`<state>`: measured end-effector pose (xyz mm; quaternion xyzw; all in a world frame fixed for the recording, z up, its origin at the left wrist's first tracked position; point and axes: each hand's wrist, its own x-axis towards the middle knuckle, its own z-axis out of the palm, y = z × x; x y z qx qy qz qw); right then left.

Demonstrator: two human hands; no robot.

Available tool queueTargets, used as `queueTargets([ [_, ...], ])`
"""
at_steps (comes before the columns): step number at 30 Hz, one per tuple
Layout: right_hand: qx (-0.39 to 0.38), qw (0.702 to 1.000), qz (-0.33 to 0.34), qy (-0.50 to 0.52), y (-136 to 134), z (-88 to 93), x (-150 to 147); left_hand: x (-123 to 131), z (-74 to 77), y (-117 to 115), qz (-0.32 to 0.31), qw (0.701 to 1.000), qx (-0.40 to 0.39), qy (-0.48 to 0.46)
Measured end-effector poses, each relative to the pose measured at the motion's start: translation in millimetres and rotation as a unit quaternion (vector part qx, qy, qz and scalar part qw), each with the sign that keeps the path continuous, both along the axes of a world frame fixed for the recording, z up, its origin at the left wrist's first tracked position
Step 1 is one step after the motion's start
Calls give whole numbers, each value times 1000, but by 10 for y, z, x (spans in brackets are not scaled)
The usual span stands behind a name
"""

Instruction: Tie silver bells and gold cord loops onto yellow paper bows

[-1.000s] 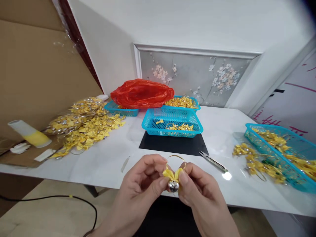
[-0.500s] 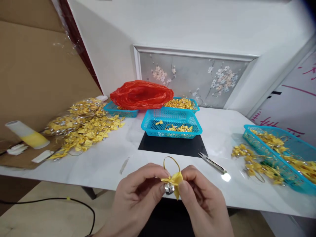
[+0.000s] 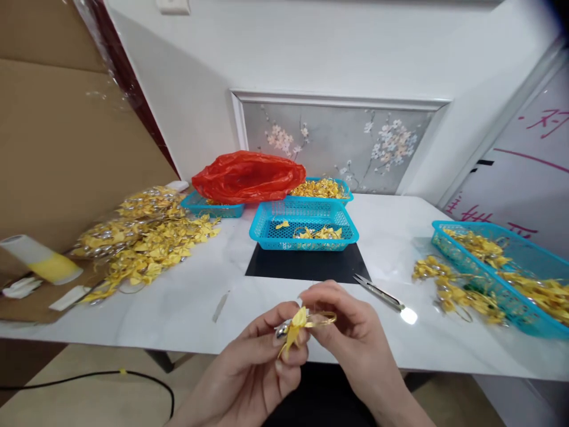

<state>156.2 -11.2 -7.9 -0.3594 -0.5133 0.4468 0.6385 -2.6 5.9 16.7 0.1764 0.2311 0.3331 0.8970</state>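
A yellow ribbon bow [image 3: 295, 328] with a silver bell [image 3: 281, 330] is in my left hand [image 3: 262, 356], its fingers closed round the bell side. The gold loop [image 3: 323, 320] of the bow points right, towards my right hand [image 3: 347, 332]. My right thumb and fingers are pinched at the loop, near the bow. Beyond my hands, a blue basket [image 3: 304, 244] with a few bows in it stands on a black mat [image 3: 306, 264]. Small metal snips [image 3: 380, 292] lie to the right of the mat.
Bows with bells are heaped [image 3: 151, 246] at the left, near a yellow-and-white roll [image 3: 42, 260]. Behind stand two more blue baskets, with a red plastic bag [image 3: 249, 178] over the left one. At the right, loose bows [image 3: 453, 290] lie beside another blue basket [image 3: 533, 252].
The bow has turned, so that its loop points right instead of up. My right hand has shifted from the bow's right side to the loop. The camera view has moved slightly.
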Motion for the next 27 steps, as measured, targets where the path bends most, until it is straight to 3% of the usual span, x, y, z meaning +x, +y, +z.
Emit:
queueTargets([
  [3,60,993,-33,-92,5,116,47,10,-50,20,-7,1000,-9,-9],
  [7,61,964,-45,-254,15,252,104,41,-130,47,4,989,108,103],
  [13,66,891,-101,-438,105,331,125,62,-170,-34,155,875,356,287],
  [18,73,875,-121,-464,158,365,115,60,-163,-39,213,783,436,389],
  [23,83,882,-127,-447,152,397,105,38,-231,76,201,697,533,435],
  [25,77,895,-122,-423,148,406,114,29,-237,102,201,677,554,441],
  [27,70,910,-112,-392,147,416,132,21,-211,107,199,676,563,431],
])
